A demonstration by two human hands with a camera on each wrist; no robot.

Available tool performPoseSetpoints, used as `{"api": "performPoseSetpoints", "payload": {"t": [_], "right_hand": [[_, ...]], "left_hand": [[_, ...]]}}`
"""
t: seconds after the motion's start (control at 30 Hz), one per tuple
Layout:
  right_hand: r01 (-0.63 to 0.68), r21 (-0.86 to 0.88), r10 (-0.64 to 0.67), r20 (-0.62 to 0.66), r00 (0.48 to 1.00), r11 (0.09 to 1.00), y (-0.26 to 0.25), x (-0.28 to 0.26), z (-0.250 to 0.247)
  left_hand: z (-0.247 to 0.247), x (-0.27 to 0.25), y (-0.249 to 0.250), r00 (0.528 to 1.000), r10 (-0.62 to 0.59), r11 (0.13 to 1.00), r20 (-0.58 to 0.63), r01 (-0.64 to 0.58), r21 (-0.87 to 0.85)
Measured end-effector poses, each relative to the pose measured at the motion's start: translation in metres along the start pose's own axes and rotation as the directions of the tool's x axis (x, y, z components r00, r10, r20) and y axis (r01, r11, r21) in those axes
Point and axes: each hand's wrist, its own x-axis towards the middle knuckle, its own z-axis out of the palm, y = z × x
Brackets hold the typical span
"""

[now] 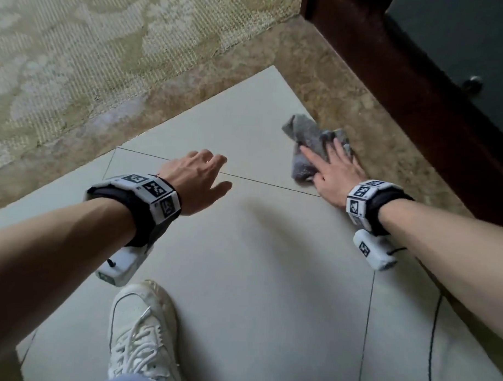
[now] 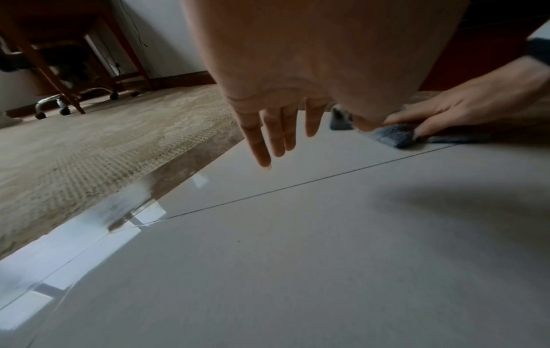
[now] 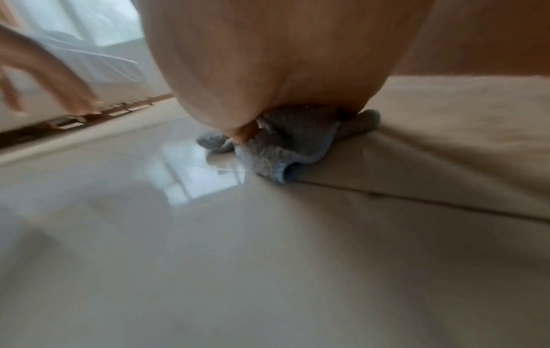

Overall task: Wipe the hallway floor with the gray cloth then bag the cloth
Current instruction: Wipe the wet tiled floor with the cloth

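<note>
Your floor [image 1: 257,247] is pale tile, a rug [image 1: 78,56] far left. Your right hand [image 1: 335,172] presses flat, fingers straight, on the cloth [image 1: 309,141] – far right, bunched (by the tile's edge). Your left hand [image 1: 196,180] hovers, fingers relaxed, holding nothing.

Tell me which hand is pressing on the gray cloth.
The right hand: its straight fingers lie flat on the gray cloth at the tile's edge. The left hand holds nothing and hovers over bare tile.

Gray cloth [image 1: 309,141] on tiled floor [image 1: 256,261]
</note>
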Motion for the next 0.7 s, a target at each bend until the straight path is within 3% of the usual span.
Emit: {"api": "performPoseSetpoints", "payload": {"t": [0.1,0.2,0.23,0.3,0.37,0.4,0.47,0.57,0.63,0.7], "right_hand": [[-0.045,0.016,0.045,-0.020,0.999,0.999,0.004,-0.021,0.008],[0.131,-0.078,-0.133,-0.015,0.991,0.988,-0.048,-0.050,0.032],[0.258,-0.095,-0.255,0.037,0.966,0.962,-0.069,-0.062,0.042],[0.523,-0.105,-0.508,0.145,0.849,0.846,-0.094,-0.085,0.063],[0.634,-0.089,-0.613,0.184,0.768,0.768,-0.089,-0.096,0.075],[0.643,-0.092,-0.623,0.178,0.762,0.760,-0.077,-0.095,0.073],[0.567,-0.127,-0.549,0.151,0.822,0.814,-0.042,-0.086,0.061],[0.242,-0.136,-0.242,0.016,0.970,0.961,0.025,-0.071,0.035],[0.041,-0.076,-0.043,-0.020,0.999,0.996,0.051,-0.075,0.025],[-0.021,-0.051,0.019,-0.028,0.999,0.998,0.045,-0.077,0.028]], "left_hand": [[-0.004,0.005,0.006,1.000,0.005,1.000,-0.009,-0.005,0.011],[-0.008,0.012,0.015,1.000,0.017,1.000,-0.010,-0.017,0.024],[-0.008,0.014,0.019,1.000,0.025,0.999,-0.010,-0.025,0.024],[-0.008,0.019,0.029,0.999,0.052,0.998,-0.007,-0.052,0.024],[-0.007,0.022,0.037,0.997,0.073,0.997,-0.007,-0.073,0.020],[-0.006,0.022,0.040,0.997,0.079,0.997,-0.003,-0.079,0.021],[-0.004,0.019,0.039,0.997,0.081,0.997,0.000,-0.081,0.020],[-0.002,0.012,0.033,0.997,0.079,0.997,0.011,-0.079,0.004],[-0.002,0.007,0.025,0.997,0.072,0.997,0.004,-0.072,-0.006],[-0.003,0.005,0.016,0.999,0.045,0.999,0.000,-0.045,-0.007]]}}
